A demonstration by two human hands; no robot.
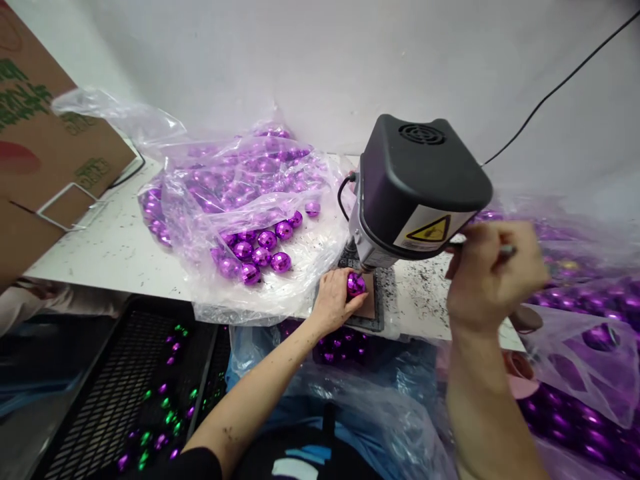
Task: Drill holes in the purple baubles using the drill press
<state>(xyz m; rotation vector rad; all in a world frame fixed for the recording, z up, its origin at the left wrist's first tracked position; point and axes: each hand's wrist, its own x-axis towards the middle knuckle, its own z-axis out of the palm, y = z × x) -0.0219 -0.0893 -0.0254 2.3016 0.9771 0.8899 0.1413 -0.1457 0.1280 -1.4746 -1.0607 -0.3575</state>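
Under the chuck of a small black bench drill press (pixel 425 180), my left hand (pixel 334 300) grips a shiny purple faceted ball (pixel 356 285) between thumb and fingers. The ball rests on a brown pad (pixel 368 305) on the drill's dark base. The drill tip meets the ball's top or sits just above it; I cannot tell which. My right hand (pixel 493 280), blurred by motion, is closed around the feed lever (pixel 507 251) on the drill's right side.
Left of the drill, a clear plastic bag (pixel 200 173) spills purple balls (pixel 243 251) onto the white table (pixel 165 267). Dark shavings (pixel 420 293) litter the surface. A cardboard box (pixel 60 133) stands far left, a black crate (pixel 90 387) with green and purple pieces below. More bagged balls (pixel 565 413) lie right.
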